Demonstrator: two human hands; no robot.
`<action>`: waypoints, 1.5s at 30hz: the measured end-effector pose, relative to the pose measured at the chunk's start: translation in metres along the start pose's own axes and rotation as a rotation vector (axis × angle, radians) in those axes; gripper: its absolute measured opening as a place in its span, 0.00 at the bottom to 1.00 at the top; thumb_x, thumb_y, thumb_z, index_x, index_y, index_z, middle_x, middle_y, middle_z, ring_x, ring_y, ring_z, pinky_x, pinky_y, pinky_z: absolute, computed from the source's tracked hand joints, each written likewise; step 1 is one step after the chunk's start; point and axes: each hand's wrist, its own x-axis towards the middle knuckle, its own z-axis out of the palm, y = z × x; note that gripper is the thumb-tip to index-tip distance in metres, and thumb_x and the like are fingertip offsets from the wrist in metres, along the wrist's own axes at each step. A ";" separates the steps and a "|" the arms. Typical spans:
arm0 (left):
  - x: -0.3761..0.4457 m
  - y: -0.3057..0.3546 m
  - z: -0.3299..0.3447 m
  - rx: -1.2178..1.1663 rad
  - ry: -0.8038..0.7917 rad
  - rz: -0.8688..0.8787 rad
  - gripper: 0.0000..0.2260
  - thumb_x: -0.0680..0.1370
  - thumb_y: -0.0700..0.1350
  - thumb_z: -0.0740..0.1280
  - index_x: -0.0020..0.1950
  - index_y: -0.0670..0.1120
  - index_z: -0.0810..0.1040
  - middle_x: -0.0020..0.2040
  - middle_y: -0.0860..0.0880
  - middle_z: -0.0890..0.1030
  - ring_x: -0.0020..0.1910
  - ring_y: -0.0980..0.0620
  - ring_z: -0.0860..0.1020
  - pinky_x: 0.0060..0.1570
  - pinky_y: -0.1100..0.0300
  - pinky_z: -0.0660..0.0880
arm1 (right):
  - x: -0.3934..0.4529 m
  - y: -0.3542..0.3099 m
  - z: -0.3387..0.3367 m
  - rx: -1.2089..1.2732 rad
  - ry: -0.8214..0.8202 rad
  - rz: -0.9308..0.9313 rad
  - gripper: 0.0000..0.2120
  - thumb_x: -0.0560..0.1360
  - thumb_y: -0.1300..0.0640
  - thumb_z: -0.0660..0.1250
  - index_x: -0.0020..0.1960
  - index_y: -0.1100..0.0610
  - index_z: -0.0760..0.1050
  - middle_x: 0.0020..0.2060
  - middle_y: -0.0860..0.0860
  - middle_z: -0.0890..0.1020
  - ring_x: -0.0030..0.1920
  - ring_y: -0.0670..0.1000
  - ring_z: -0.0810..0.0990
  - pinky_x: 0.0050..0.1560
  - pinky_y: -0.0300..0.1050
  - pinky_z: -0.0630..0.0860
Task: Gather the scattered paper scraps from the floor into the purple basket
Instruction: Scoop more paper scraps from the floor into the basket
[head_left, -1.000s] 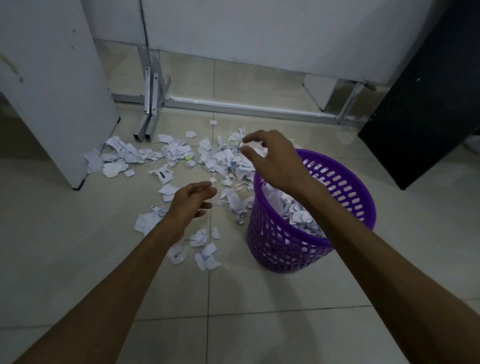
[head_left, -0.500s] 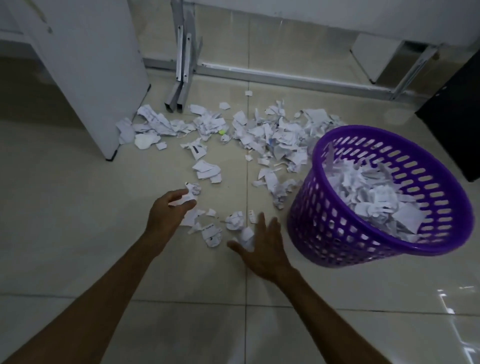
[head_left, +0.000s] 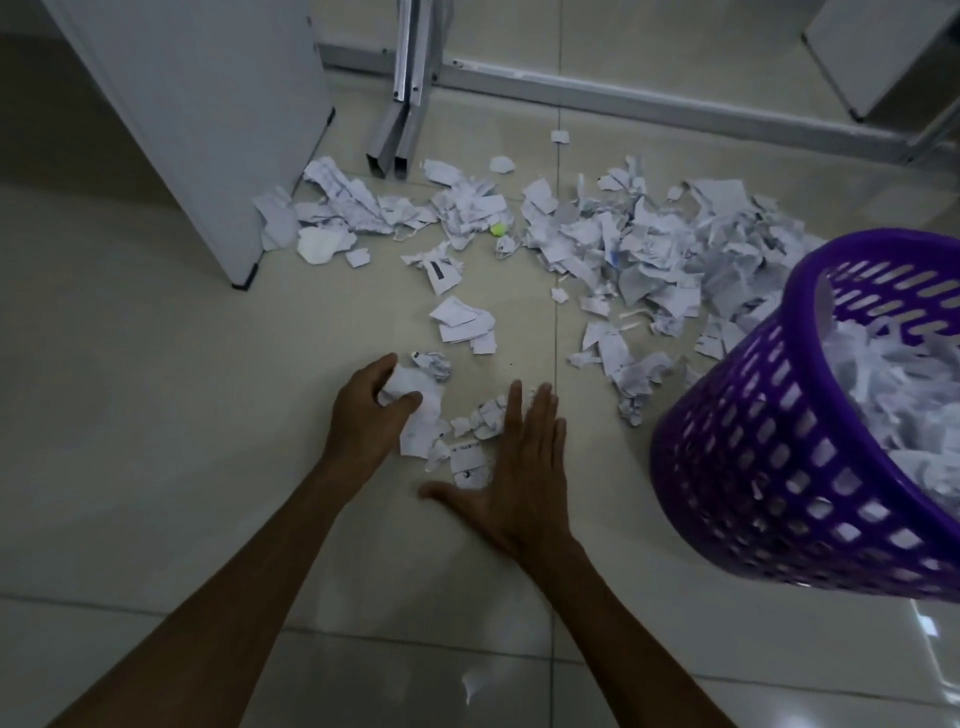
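White paper scraps (head_left: 644, 249) lie scattered over the tiled floor, thickest just left of the purple basket (head_left: 753, 467), which stands at the right edge partly filled with paper. A small cluster of scraps (head_left: 467, 441) lies between my hands. My left hand (head_left: 363, 415) curls its fingers and thumb around a white scrap (head_left: 410, 389) at the cluster's left side. Flat on the floor, my right hand (head_left: 519, 467) spreads its fingers against the cluster's right side, holding nothing.
A white panel (head_left: 208, 119) stands at the upper left. Metal frame legs (head_left: 395, 140) and a floor rail (head_left: 675, 104) run along the back. A small yellow-green object (head_left: 498, 228) sits among the far scraps. Bare tiles extend left and toward me.
My right hand left the basket rim and dropped to the floor beside the near scraps. My left hand closed on a scrap. The view tilted down and closer.
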 end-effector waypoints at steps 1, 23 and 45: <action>0.003 -0.001 -0.001 -0.005 -0.013 0.004 0.25 0.75 0.39 0.71 0.72 0.45 0.70 0.70 0.49 0.73 0.67 0.51 0.72 0.65 0.59 0.69 | 0.009 -0.005 0.005 0.007 -0.003 -0.023 0.69 0.56 0.16 0.60 0.79 0.54 0.33 0.78 0.58 0.36 0.78 0.56 0.34 0.78 0.55 0.40; 0.018 -0.011 -0.017 -0.220 -0.084 -0.027 0.23 0.73 0.30 0.70 0.67 0.43 0.76 0.58 0.50 0.81 0.54 0.57 0.80 0.56 0.66 0.76 | 0.052 0.000 0.013 -0.056 -0.135 -0.405 0.58 0.60 0.19 0.63 0.80 0.44 0.46 0.80 0.47 0.54 0.80 0.51 0.44 0.76 0.65 0.44; -0.016 0.014 -0.044 -0.541 0.051 -0.297 0.10 0.79 0.38 0.66 0.58 0.48 0.79 0.54 0.51 0.83 0.48 0.49 0.83 0.48 0.58 0.79 | 0.044 -0.025 -0.005 0.277 -0.045 -0.251 0.06 0.79 0.61 0.66 0.51 0.62 0.81 0.47 0.57 0.80 0.47 0.56 0.79 0.48 0.48 0.71</action>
